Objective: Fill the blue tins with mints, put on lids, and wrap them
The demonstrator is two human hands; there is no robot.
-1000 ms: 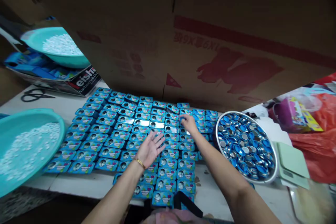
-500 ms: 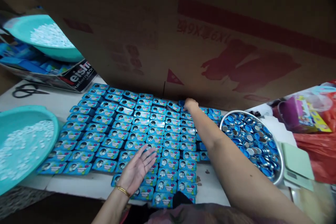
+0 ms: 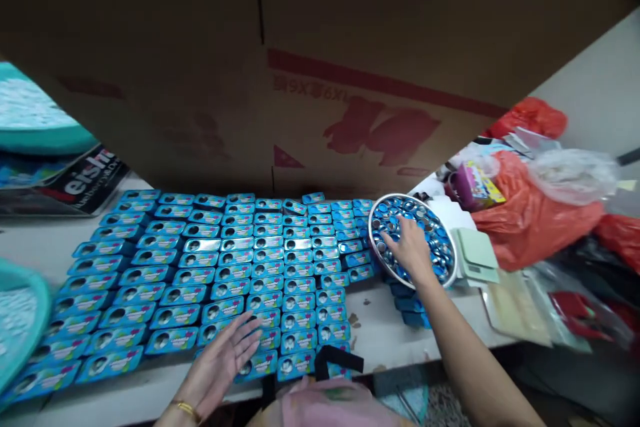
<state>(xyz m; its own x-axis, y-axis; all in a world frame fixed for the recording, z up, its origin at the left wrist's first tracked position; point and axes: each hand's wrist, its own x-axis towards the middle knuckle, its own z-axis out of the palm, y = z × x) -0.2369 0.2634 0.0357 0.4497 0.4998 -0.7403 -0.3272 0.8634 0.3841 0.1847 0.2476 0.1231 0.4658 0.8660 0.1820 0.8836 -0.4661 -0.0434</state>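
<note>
Rows of small blue tins [image 3: 195, 295] with printed labels cover the tabletop. Each has a round opening near one end, and white pieces show in some of the nearer ones. My left hand [image 3: 227, 353], palm turned up and fingers spread, hovers over the front rows with nothing in it. To the right, a round metal-rimmed bowl [image 3: 453, 260] holds many small round blue-and-silver caps [image 3: 440, 240]. My right hand [image 3: 413, 250] reaches into this bowl, thumb and forefinger apart over the caps; I see nothing held between them.
A large cardboard box [image 3: 225, 100] stands along the back of the table. Turquoise basins [image 3: 43, 310] of white pieces sit at the left. Beyond the bowl are a pale green scale [image 3: 477, 250] and red plastic bags [image 3: 530, 227].
My right hand has left the back row of tins and moved right and nearer, over the bowl of caps. My left hand stays open above the front tins. The view has swung right.
</note>
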